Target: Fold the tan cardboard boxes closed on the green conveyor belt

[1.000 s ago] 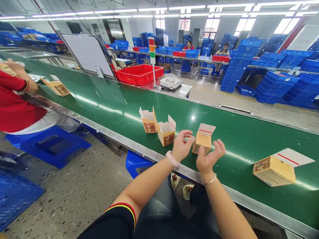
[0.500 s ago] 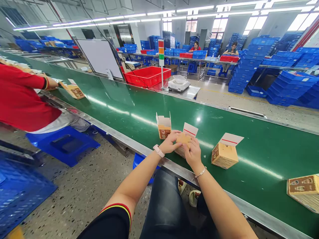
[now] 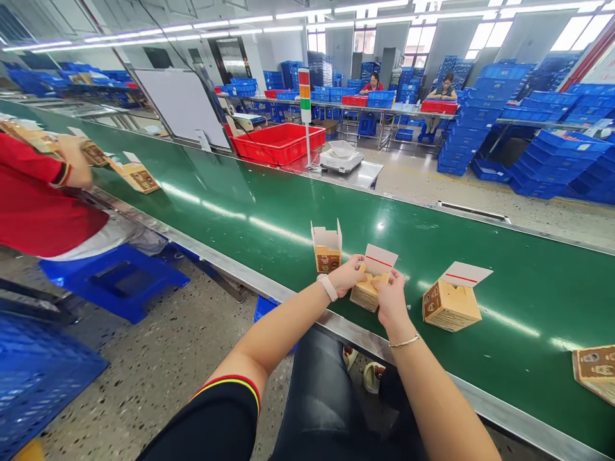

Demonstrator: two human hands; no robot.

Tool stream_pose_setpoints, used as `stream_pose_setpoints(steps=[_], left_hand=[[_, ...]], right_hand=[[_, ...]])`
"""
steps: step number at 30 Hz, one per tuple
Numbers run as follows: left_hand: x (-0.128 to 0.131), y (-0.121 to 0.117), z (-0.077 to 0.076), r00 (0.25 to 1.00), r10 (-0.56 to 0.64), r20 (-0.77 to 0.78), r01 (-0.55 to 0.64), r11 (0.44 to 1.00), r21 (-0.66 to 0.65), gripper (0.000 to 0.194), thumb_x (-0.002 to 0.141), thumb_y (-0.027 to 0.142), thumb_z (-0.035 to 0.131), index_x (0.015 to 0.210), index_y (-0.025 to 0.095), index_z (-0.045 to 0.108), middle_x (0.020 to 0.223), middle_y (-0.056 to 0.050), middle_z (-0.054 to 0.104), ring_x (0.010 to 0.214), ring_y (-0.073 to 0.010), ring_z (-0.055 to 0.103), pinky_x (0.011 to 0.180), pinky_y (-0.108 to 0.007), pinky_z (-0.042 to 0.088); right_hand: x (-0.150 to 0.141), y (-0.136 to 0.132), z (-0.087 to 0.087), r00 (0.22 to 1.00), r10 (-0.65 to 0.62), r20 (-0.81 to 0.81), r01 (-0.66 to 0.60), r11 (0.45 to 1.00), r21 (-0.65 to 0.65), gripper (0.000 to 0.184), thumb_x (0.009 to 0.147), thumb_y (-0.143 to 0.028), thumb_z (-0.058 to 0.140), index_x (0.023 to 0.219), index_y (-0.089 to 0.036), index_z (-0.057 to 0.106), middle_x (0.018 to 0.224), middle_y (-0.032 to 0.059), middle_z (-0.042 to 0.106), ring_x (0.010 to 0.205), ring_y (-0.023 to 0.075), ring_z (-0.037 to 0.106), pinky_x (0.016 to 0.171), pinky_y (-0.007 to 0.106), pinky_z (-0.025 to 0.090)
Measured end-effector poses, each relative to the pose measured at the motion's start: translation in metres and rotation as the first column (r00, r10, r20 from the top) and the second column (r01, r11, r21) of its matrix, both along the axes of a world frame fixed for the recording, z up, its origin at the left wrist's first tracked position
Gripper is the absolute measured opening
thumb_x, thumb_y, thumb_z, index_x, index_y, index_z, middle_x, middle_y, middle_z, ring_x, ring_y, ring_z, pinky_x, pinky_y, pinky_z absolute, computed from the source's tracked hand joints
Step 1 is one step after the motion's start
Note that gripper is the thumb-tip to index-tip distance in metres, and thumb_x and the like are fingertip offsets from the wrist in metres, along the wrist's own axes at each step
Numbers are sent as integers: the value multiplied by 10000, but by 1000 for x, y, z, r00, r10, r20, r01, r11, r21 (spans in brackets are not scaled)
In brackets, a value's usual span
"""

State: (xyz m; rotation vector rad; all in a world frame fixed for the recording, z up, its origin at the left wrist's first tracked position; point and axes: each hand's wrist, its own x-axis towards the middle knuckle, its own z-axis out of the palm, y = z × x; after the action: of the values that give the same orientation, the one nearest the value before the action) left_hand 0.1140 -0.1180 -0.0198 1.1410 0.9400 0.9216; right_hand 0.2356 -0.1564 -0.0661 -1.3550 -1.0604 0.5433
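Between my hands a small tan cardboard box (image 3: 364, 298) stands on the green conveyor belt (image 3: 230, 238). Its white flap with a red line is raised at the back. My left hand (image 3: 346, 276) grips the box's left upper edge, fingers partly behind the flap. At the right upper edge, my right hand (image 3: 392, 299) pinches the cardboard with thumb and fingers. Just left stands an open carton (image 3: 328, 256) with its flaps upright. On the right, another box (image 3: 451, 308) has its lid flap raised and its inner top folded down.
A further box (image 3: 596, 371) lies at the right edge. The metal rail (image 3: 269, 289) runs along the near side. A co-worker in a red sleeve (image 3: 33, 192) handles boxes at left. Beyond the belt are a red bin (image 3: 278, 146) and a scale (image 3: 341, 159).
The boxes near me and my hands have shifted right in view. My fingers, earlier laid over the box top, now grip its upper edges. The co-worker's hand has moved left, away from a box.
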Motion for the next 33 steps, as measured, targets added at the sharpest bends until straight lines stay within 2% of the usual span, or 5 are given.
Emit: stream_pose_setpoints(steps=[3,7,17,25,33], left_hand=[[-21,-7,-2,976,209,57,-215,964,156,252,739,306,693,921,197,557,923,-64,651,872,-181,631,817,-338,496],[-61,16,-10,772,576,269,-635,708,309,380,844,572,465,978,222,525,1156,-106,597,1116,-211,547,879,-345,456],[-57,61,-15,986,85,141,-113,971,208,396,583,492,753,733,134,677,836,-91,699,855,-239,639,817,-355,490],[-31,57,-12,979,189,73,-191,981,17,430,631,135,725,1007,175,522,1011,-54,633,783,-134,617,764,-291,498],[-3,44,8,971,239,-26,-240,965,-104,313,651,60,691,903,146,526,830,-47,639,672,-135,603,735,-309,508]], right_hand=[[-11,-36,19,941,-281,190,229,939,257,554,784,-326,599,1272,-205,366,1283,173,392,1295,344,381,1076,631,303],[-53,-64,26,821,-35,570,-285,840,462,607,851,-218,489,1417,-256,274,1357,149,423,1342,307,385,1065,565,378],[-75,27,7,843,30,537,-126,982,143,328,880,-371,461,1089,-173,617,1331,188,503,1380,402,266,1055,704,190],[-65,44,25,934,-346,-91,322,923,-209,364,671,-281,633,982,-205,460,1220,145,390,1269,303,348,1082,498,329],[-58,35,33,905,-340,-255,253,913,-320,540,653,-288,607,1120,-185,356,1248,159,348,1191,262,444,1004,439,429]])
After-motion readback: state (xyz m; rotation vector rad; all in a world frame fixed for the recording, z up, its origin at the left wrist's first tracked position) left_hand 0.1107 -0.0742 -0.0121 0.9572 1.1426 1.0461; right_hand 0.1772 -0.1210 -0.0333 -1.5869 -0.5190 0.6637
